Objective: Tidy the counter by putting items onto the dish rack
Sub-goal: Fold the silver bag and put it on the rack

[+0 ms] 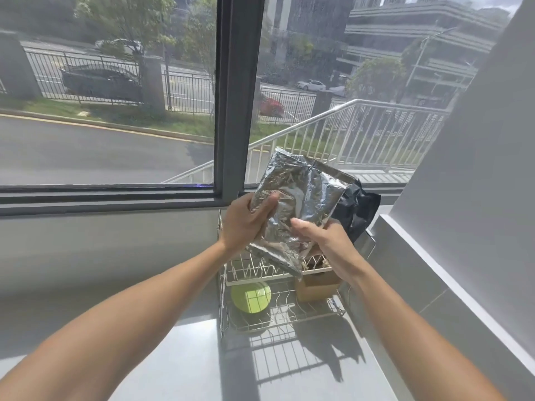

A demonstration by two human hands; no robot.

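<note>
Above sunlit counter [188, 357], hands grip foil pouch [292, 204]

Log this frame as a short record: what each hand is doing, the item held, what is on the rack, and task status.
left hand: left hand grips the foil pouch on its left edge
right hand: right hand grips the pouch's lower right side
item held: crinkled silver pouch, held in the air above the dish rack
upper rack tier: brown cardboard box at its right end
lower rack tier: green bowl
behind pouch: dark bag, resting place unclear
task status: pouch not yet set on the rack
</note>
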